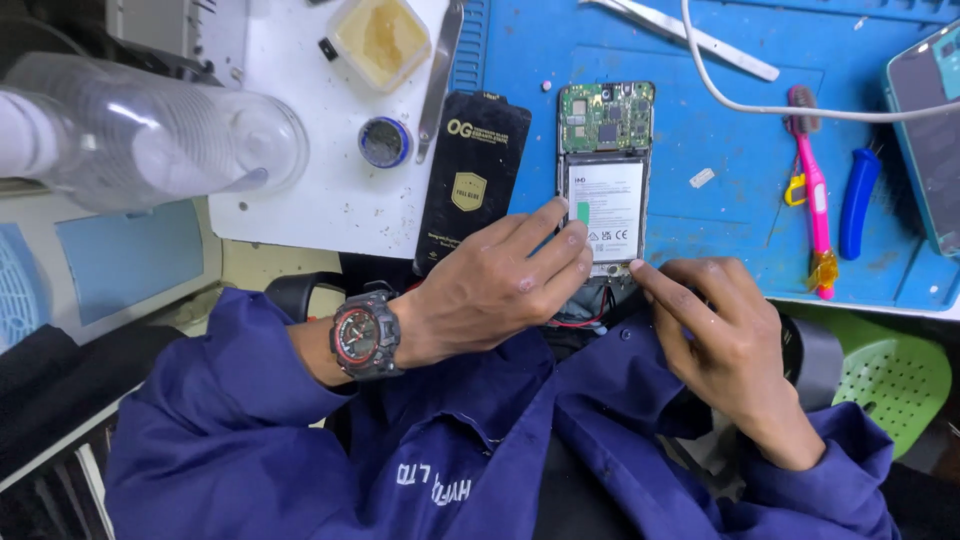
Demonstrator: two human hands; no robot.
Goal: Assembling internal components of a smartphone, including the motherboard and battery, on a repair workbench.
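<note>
The opened phone point(606, 175) lies flat on the blue mat point(740, 220), back off, battery point(606, 210) showing. The left hand point(500, 285) rests spread fingers on the battery's lower left edge, clamped on nothing; the right hand point(715, 330) presses one fingertip at the phone's bottom end. Best to press lightly and keep the phone flat, clear of the red wires below
</note>
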